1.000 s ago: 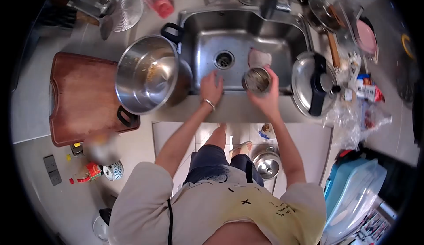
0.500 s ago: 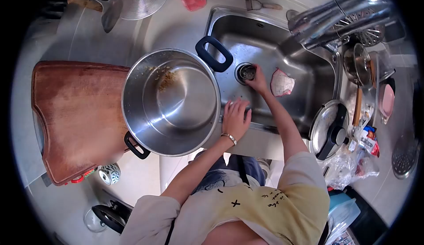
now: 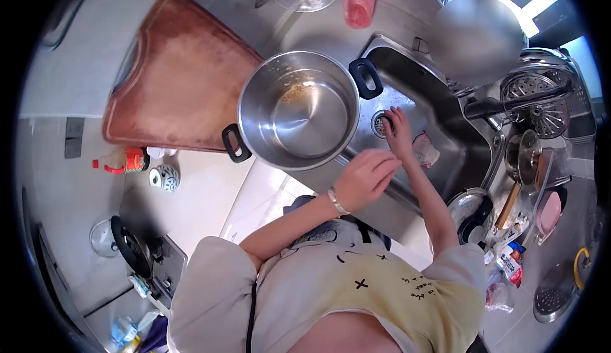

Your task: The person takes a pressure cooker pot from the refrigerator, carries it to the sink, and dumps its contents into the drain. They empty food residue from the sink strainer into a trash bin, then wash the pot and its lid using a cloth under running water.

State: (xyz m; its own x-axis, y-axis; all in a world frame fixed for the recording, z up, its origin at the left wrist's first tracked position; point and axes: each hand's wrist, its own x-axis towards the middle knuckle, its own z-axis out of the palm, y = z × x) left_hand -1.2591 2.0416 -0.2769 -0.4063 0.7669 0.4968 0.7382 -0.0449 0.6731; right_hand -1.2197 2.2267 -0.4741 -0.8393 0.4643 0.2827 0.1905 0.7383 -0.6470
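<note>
My right hand (image 3: 399,131) reaches into the steel sink (image 3: 445,98), its fingers closed at the right rim of the round drain strainer (image 3: 380,124), which sits in the drain hole. Just right of that hand a pale, pinkish flat piece (image 3: 425,150) lies on the sink floor. My left hand (image 3: 368,180), a bracelet at its wrist, is over the sink's front edge near my right forearm. Its fingers are bent and together, and nothing shows in them. Left of the sink stands a large steel pot (image 3: 299,111) with yellowish bits inside.
A brown cutting board (image 3: 184,76) lies left of the pot. The pot's black handle (image 3: 366,78) overhangs the sink's left rim. A faucet (image 3: 509,105) reaches in from the right. A lid (image 3: 468,210) and a small pan (image 3: 523,155) are at the right.
My right hand has brought the strainer from the sink's front into the drain. My left hand has lifted from the front edge and its fingers have closed. The view has turned.
</note>
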